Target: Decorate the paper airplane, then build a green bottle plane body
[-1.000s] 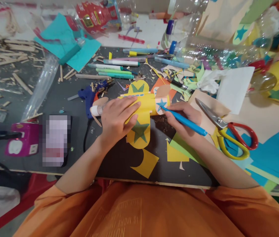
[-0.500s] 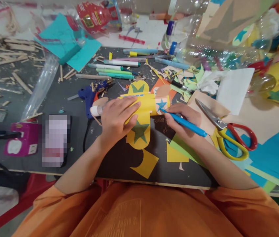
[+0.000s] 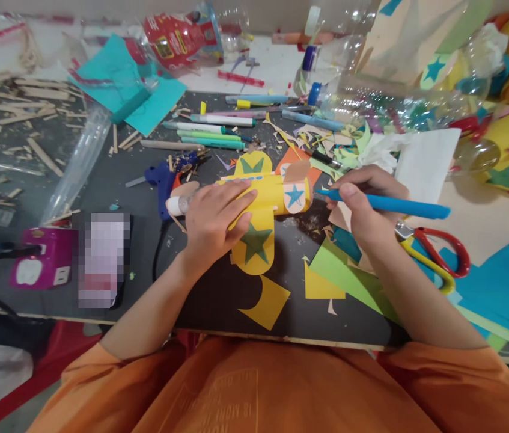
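A yellow paper craft plane (image 3: 267, 198) lies on the dark table (image 3: 114, 186), with green stars on its wings and a blue star on its round end. My left hand (image 3: 216, 218) rests flat across its body, fingers stretched out and pressing it down. My right hand (image 3: 362, 207) is closed around a blue marker (image 3: 384, 204), held level, its tip a short way right of the blue star and not touching it.
Red and yellow scissors (image 3: 429, 255) lie just right of my right hand. Several markers (image 3: 211, 129), a blue glue gun (image 3: 161, 180), paper scraps, clear plastic bottles (image 3: 362, 102) and wood sticks crowd the far side. A purple device (image 3: 40, 264) sits left.
My right hand lifted the blue marker off the blue star and drew back to the right, turning it level. The left hand stayed on the plane.
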A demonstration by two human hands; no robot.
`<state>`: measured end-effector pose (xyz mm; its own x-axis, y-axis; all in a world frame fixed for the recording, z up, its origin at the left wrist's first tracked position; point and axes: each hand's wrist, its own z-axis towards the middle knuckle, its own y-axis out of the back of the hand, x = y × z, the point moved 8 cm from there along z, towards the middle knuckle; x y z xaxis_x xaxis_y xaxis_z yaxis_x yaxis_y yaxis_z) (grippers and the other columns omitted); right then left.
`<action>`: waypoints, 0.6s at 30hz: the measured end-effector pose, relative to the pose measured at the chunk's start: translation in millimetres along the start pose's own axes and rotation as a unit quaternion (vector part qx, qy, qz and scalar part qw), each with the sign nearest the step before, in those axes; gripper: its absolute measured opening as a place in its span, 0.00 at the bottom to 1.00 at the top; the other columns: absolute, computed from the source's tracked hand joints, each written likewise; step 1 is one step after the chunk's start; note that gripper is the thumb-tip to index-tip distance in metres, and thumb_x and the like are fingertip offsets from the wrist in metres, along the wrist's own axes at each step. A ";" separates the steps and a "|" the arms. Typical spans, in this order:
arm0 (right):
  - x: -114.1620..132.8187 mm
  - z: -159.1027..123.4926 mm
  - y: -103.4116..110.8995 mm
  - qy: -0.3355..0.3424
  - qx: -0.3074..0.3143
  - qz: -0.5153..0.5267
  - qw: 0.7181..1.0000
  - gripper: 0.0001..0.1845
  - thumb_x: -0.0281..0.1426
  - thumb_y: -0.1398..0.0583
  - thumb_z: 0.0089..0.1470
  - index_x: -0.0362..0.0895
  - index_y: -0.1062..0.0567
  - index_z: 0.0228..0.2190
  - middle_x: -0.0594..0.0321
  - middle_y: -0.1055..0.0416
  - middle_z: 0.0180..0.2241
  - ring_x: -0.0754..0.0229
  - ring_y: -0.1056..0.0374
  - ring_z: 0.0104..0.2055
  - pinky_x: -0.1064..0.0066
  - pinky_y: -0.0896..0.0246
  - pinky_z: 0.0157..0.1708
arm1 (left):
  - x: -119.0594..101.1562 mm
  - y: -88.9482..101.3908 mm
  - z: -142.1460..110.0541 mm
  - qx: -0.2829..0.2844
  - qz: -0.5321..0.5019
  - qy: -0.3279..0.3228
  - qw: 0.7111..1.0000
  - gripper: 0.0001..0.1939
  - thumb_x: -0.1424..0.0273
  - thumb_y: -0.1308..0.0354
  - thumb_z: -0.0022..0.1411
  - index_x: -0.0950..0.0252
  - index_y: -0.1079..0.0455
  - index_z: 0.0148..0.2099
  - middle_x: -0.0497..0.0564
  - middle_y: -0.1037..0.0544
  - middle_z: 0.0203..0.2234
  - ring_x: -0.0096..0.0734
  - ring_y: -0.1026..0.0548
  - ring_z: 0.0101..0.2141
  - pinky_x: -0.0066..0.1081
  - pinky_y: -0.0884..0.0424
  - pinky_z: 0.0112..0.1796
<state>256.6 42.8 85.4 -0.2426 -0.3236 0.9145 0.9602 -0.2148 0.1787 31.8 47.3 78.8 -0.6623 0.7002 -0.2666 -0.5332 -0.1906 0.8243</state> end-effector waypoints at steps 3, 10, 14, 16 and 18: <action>-0.3 10.3 -12.5 -0.008 0.076 -0.026 0.997 0.13 0.44 0.35 0.55 0.51 0.24 0.25 0.66 0.27 0.22 0.63 0.31 0.21 0.69 0.36 0.18 | -4.9 5.8 0.4 -0.038 -0.007 -0.034 0.999 0.15 0.68 0.50 0.68 0.59 0.27 0.52 0.54 0.19 0.49 0.40 0.21 0.49 0.41 0.27 0.48; -7.1 16.0 -24.3 -0.020 0.092 -0.050 0.994 0.21 0.47 0.37 0.56 0.47 0.27 0.20 0.66 0.30 0.18 0.63 0.34 0.19 0.69 0.39 0.18 | -2.9 4.4 1.3 -0.025 -0.012 -0.018 0.999 0.15 0.68 0.50 0.68 0.58 0.27 0.52 0.53 0.19 0.49 0.40 0.21 0.50 0.41 0.28 0.48; -4.9 17.2 -24.5 -0.019 0.089 -0.074 0.993 0.23 0.49 0.37 0.54 0.46 0.28 0.18 0.66 0.31 0.17 0.64 0.36 0.19 0.70 0.41 0.18 | -3.0 4.6 1.1 -0.026 -0.010 -0.021 0.999 0.15 0.67 0.50 0.68 0.58 0.27 0.52 0.53 0.19 0.49 0.39 0.21 0.49 0.40 0.27 0.47; -4.0 17.8 -24.2 -0.019 0.086 -0.080 0.993 0.22 0.47 0.37 0.54 0.46 0.28 0.18 0.67 0.31 0.17 0.65 0.38 0.19 0.70 0.43 0.18 | -1.4 4.1 0.8 -0.024 -0.028 -0.014 0.999 0.15 0.67 0.50 0.68 0.57 0.27 0.53 0.53 0.19 0.50 0.41 0.21 0.50 0.41 0.28 0.48; -3.5 17.9 -24.6 -0.018 0.088 -0.084 0.992 0.20 0.45 0.36 0.54 0.46 0.28 0.18 0.67 0.31 0.17 0.65 0.38 0.19 0.70 0.43 0.18 | 0.5 3.0 0.6 -0.019 -0.043 -0.003 0.999 0.16 0.66 0.51 0.69 0.57 0.27 0.53 0.52 0.20 0.50 0.42 0.22 0.50 0.42 0.28 0.49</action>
<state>236.3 65.7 84.4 -0.3996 -0.2629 0.8782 0.9165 -0.0979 0.3878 30.2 47.5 81.5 -0.6109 0.7186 -0.3323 -0.6074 -0.1563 0.7789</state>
